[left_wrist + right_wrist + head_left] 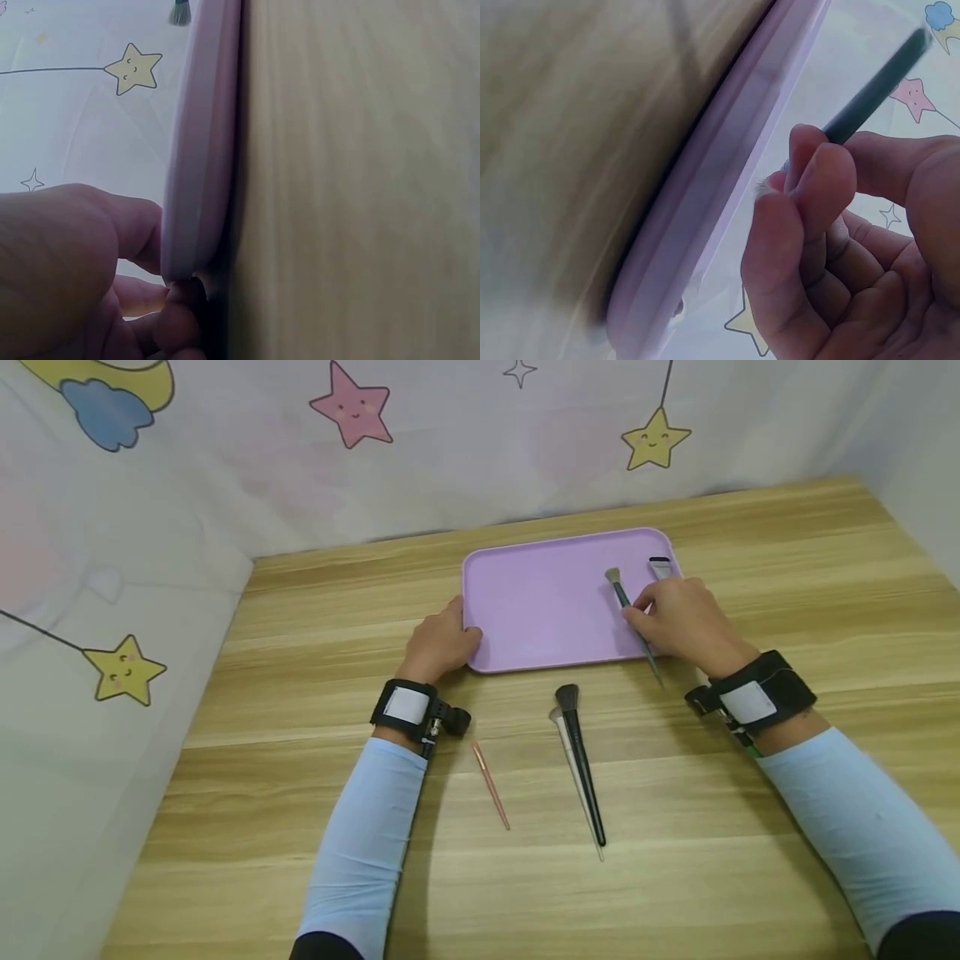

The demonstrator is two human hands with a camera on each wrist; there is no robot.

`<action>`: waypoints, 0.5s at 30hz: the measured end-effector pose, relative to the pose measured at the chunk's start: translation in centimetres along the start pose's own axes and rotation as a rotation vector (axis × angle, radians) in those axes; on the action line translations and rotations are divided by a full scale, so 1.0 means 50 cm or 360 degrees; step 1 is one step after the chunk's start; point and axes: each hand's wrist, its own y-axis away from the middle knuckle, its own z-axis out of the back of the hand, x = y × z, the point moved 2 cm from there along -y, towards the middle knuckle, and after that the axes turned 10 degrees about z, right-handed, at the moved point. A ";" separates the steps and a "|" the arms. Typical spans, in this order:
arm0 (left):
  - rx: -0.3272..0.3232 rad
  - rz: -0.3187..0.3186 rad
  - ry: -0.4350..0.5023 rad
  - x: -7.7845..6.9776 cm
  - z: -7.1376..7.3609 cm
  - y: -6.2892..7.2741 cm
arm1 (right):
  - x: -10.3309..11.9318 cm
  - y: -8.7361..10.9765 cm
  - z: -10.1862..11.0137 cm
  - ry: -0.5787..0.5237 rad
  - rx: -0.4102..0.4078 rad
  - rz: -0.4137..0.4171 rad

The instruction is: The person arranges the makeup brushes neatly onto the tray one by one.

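A lilac tray (pixel 540 602) lies toward the back of the table, and my left hand (pixel 438 642) grips its left front corner. In the left wrist view the thumb is on the rim (pixel 196 172) and the other fingertips curl beneath it. Over the tray's right part, my right hand (pixel 684 620) pinches a green-handled makeup brush (pixel 619 590) between thumb and fingers. Its bristles point to the back, and the handle end extends past the tray's front edge. A flat brush with a black tip (pixel 661 567) shows at the tray's right side, the rest hidden behind my right hand.
In front of the tray, a black makeup brush (pixel 581 760) and a white-handled one (pixel 573 768) lie side by side on the wooden table (pixel 300 827). A thin pink brush (pixel 491 787) lies left of them. A star-patterned curtain (pixel 465 452) hangs behind the table.
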 end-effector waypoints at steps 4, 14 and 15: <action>-0.0012 0.0007 -0.0005 0.002 -0.002 -0.001 | -0.002 -0.009 -0.002 0.0010 -0.0001 0.0019; -0.0023 0.0006 0.0003 0.000 -0.002 0.002 | -0.012 -0.017 0.000 0.0018 -0.0002 0.0004; -0.0022 0.0009 0.0006 0.000 -0.002 0.003 | -0.013 -0.019 -0.001 0.0009 0.0004 -0.0003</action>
